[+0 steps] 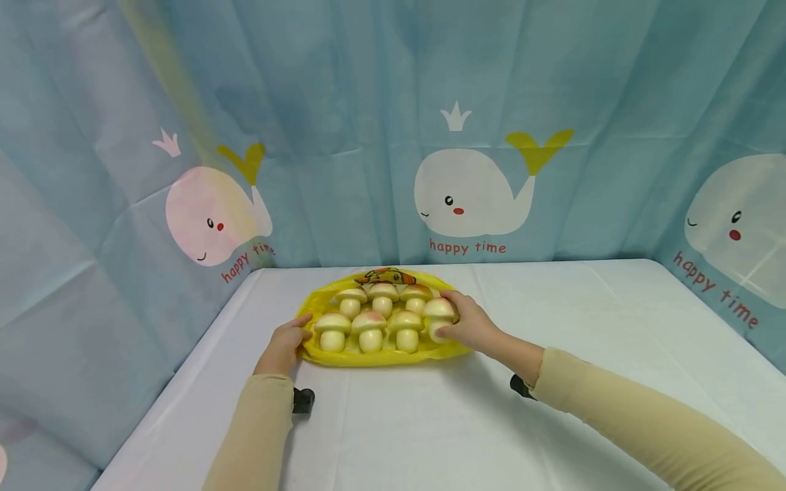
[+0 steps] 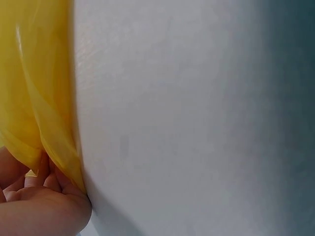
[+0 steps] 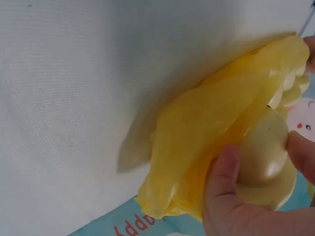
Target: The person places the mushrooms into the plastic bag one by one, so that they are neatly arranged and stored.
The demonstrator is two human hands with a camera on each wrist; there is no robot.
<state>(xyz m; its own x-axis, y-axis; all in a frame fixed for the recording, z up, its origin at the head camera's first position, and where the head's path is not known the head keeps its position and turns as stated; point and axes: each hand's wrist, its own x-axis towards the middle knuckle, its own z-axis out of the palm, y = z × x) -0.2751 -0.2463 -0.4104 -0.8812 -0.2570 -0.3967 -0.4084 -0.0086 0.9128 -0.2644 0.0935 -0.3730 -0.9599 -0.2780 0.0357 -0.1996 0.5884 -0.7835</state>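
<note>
Toward the back of the table lies a yellow plastic bag (image 1: 381, 359), its mouth spread wide and a printed cartoon showing at its far edge. Several pale mushrooms (image 1: 370, 322), toy-like and glossy with some pinkish caps, sit inside it in two rows. At the right end, my right hand (image 1: 471, 324) grips one mushroom (image 3: 263, 147) between thumb and fingers, right by the bag's side. My left hand (image 1: 285, 348) holds the bag's left edge. In the left wrist view its curled fingers (image 2: 37, 179) are partly hidden under the yellow plastic (image 2: 37, 73).
A white cloth covers the table (image 1: 393, 429). Behind and at both sides hangs a blue curtain (image 1: 344, 136) printed with whales, meeting the table's back edge. A black wrist device (image 1: 303, 401) shows beside the left forearm, another (image 1: 522, 387) beside the right.
</note>
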